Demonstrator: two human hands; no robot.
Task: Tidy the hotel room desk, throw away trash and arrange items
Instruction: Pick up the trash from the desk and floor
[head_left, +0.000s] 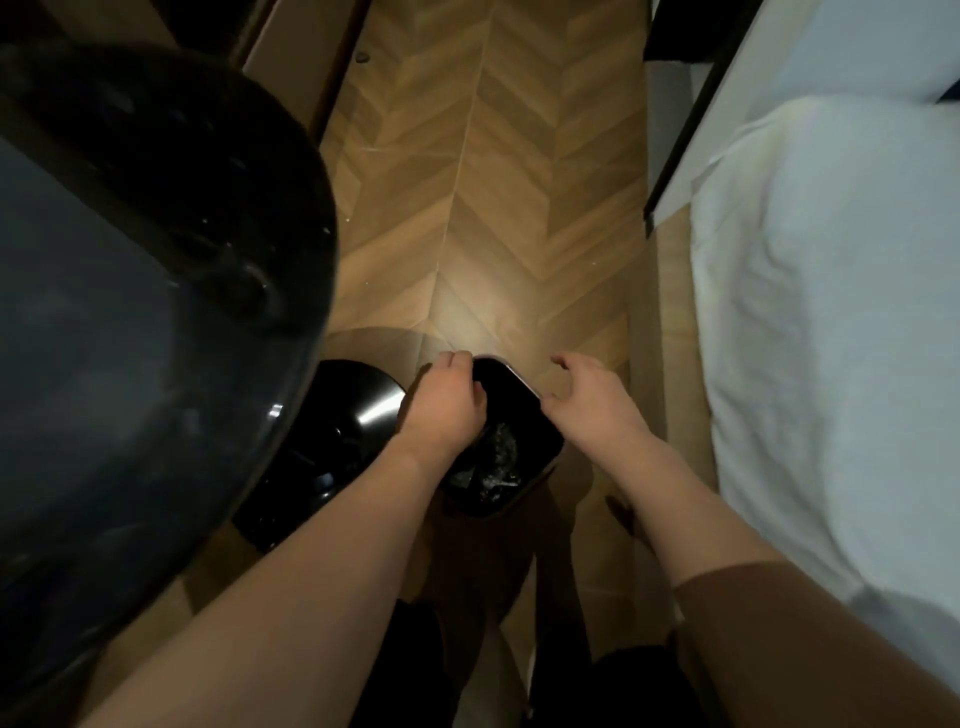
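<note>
While the trash bin (511, 441) is standing on the floor (493, 182) beside the table base (332, 415), the left hand (447, 400) is curling its fingers over the far rim; the right hand (587, 400) is hovering, fingers spread. The bin is probably light and rigid (crumpled plastic inside); gripping opposite rims is advisable.

Bin on the floor between worktop and bed

The round worktop (130, 291) fills the left, its base (332, 415) on the floor (493, 208) beneath it; the trash bin (540, 447) stands just right of that base, with crumpled trash (493, 457) inside. The bed (831, 312) runs along the right. The left hand (447, 395) is on the bin's far-left rim; the right hand (592, 400) is just right of the bin.
</note>
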